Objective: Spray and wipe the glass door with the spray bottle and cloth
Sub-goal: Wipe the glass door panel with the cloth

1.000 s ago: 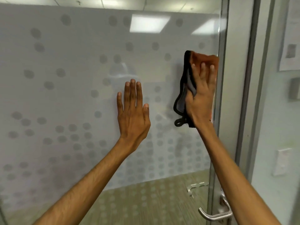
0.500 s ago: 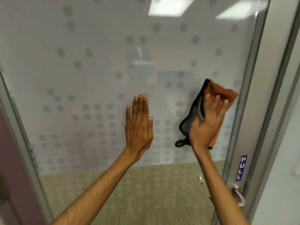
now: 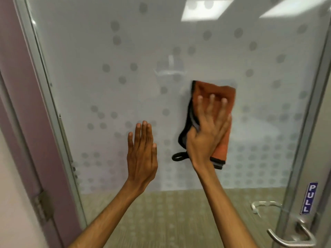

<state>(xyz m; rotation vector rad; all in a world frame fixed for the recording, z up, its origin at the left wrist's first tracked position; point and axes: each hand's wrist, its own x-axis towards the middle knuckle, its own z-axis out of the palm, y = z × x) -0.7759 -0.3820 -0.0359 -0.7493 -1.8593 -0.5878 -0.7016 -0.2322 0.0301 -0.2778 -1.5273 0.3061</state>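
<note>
The glass door (image 3: 179, 42) fills the view, frosted with grey dots above a clear lower strip. My right hand (image 3: 207, 133) presses a folded orange cloth (image 3: 214, 93) with black edging flat against the glass near the door's middle, fingers spread over it. A black loop of the cloth hangs below my wrist. My left hand (image 3: 142, 156) lies flat on the glass to the left of the cloth, fingers together and straight, holding nothing. No spray bottle is in view.
A metal frame (image 3: 52, 111) and purple jamb (image 3: 16, 86) run down the left with a hinge low down. On the right stile are a blue PULL sticker (image 3: 308, 198) and a metal lever handle (image 3: 290, 237).
My right hand has slid the cloth leftward from the door's right edge toward its middle. The view has shifted left and down. My left hand stays flat on the glass.
</note>
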